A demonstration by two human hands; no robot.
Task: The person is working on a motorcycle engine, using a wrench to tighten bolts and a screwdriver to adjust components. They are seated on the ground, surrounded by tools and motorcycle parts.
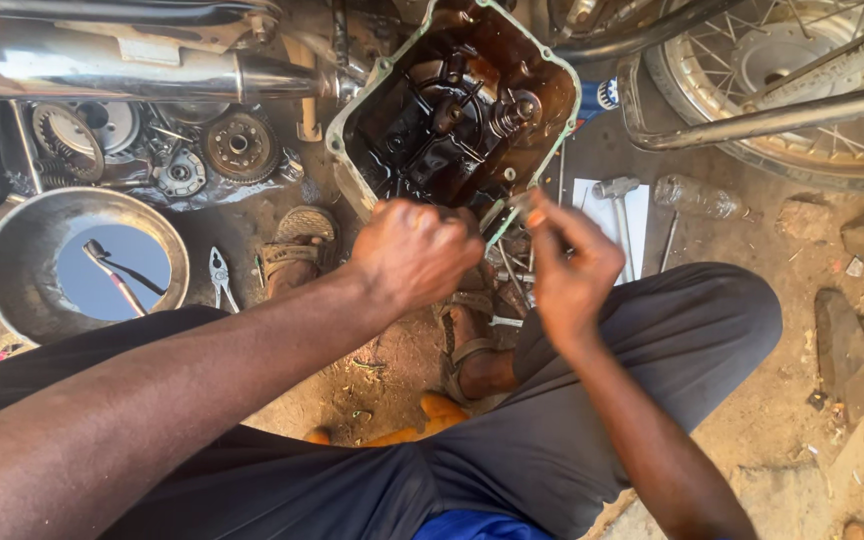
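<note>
Oily engine case (457,110) just above two hands: left hand (414,250) fisted at its lower rim, right hand (570,262) pinching a small metal part (508,208). One hammer (616,190), one pan (22,250) nearby.

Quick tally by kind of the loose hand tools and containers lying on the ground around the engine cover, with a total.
Pliers: 1
Hammer: 1
Metal basin: 1
Plastic bottle: 1
Total: 4
</note>
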